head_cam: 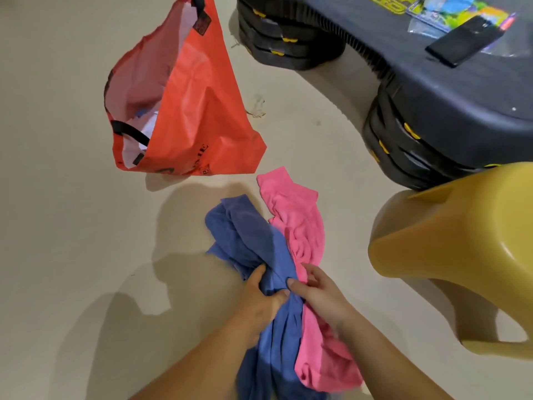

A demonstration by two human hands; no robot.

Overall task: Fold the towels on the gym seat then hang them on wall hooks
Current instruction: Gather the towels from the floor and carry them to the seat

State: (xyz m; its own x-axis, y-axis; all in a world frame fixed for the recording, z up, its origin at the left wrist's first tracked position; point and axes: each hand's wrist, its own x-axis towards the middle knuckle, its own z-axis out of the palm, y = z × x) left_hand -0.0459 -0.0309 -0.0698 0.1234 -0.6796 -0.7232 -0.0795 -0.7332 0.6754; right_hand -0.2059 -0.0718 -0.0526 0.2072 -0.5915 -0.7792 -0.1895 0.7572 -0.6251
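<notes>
Blue towel, crumpled and bunched lengthwise, hanging in mid-frame above the pale floor, its lower end running out of view at the bottom edge; pink towel, likewise rumpled, lying alongside and touching the blue one on its right, partly tucked beneath it; left hand gripping the blue towel from the left, fingers curling around the bunched cloth and thumb pressing on top; right hand meeting it from the right, thumb and forefinger pinching a fold of the blue towel where it is overlapping the pink, remaining fingers lying loosely spread over the pink cloth; both forearms bare, entering from the bottom edge; orange shopping bag with black handles sitting open on the floor at upper left, well apart from the towels, white material showing inside; black stepped platform with yellow markings occupying the upper right, bearing a dark phone and a clear packet with colourful contents; yellow plastic stool standing at right, near the pink towel but not touching it.
</notes>
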